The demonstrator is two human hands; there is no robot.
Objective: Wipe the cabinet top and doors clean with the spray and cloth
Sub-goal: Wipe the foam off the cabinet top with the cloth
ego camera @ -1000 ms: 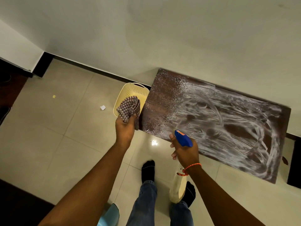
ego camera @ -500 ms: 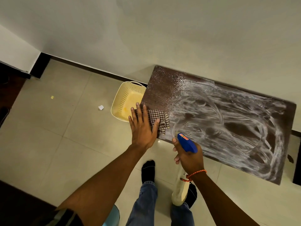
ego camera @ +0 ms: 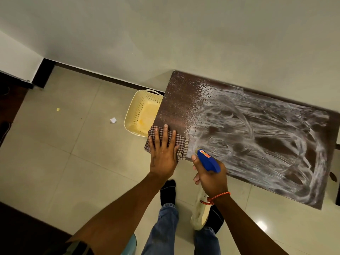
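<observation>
Left hand (ego camera: 162,155) flat, fingers spread, pressing the cloth (ego camera: 166,142) at the cabinet top (ego camera: 257,137)'s near-left corner.
Right hand (ego camera: 211,177) grips the spray bottle (ego camera: 208,161) — cloth overhangs the edge, could slip off.

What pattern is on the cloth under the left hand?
A brown-and-white check on the cloth, clearest in the head view.

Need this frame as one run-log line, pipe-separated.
left hand: flat on checked cloth, cabinet top near-left corner | right hand: grips spray bottle | foam: smeared over right part, left part speckled
</observation>
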